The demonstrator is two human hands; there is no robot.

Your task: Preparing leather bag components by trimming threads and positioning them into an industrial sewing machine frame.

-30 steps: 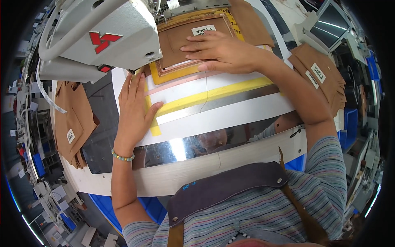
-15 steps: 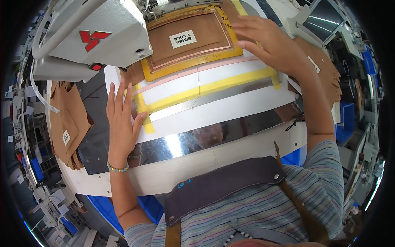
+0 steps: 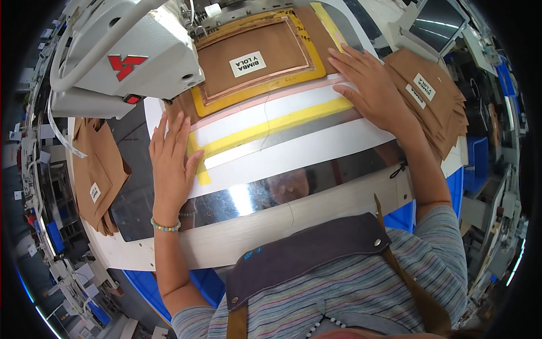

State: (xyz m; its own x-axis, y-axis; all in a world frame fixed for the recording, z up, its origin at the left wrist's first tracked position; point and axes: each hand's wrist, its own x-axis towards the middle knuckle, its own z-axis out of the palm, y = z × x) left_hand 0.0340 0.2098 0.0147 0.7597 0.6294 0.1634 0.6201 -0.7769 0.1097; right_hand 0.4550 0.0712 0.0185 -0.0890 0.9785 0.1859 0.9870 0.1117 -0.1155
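Observation:
My left hand [image 3: 171, 164] lies flat, fingers stretched out, at the left end of a white sheet [image 3: 271, 155] marked with yellow tape [image 3: 276, 121]. My right hand [image 3: 370, 90] rests on the sheet's right side, fingers extended; its fingertips reach the right edge of a brown fabric piece [image 3: 320, 42]. Between the hands, a yellow rectangular frame [image 3: 259, 86] sits on the brown fabric. A white label [image 3: 248, 64] shows on the fabric inside the frame's window. One loose dark thread [image 3: 267, 121] trails from the frame across the sheet.
A white sewing machine head [image 3: 135, 62] stands at the upper left, close to the frame. Stacks of labelled brown pieces lie at the left [image 3: 99, 175] and right [image 3: 429, 101]. A dark screen [image 3: 440, 25] is at the upper right. Shiny metal [image 3: 243, 198] edges the table's near side.
My right hand has come down and nearer, from above the frame's right edge onto the sheet. The frame and sheet have shifted slightly left. My left hand stays flat.

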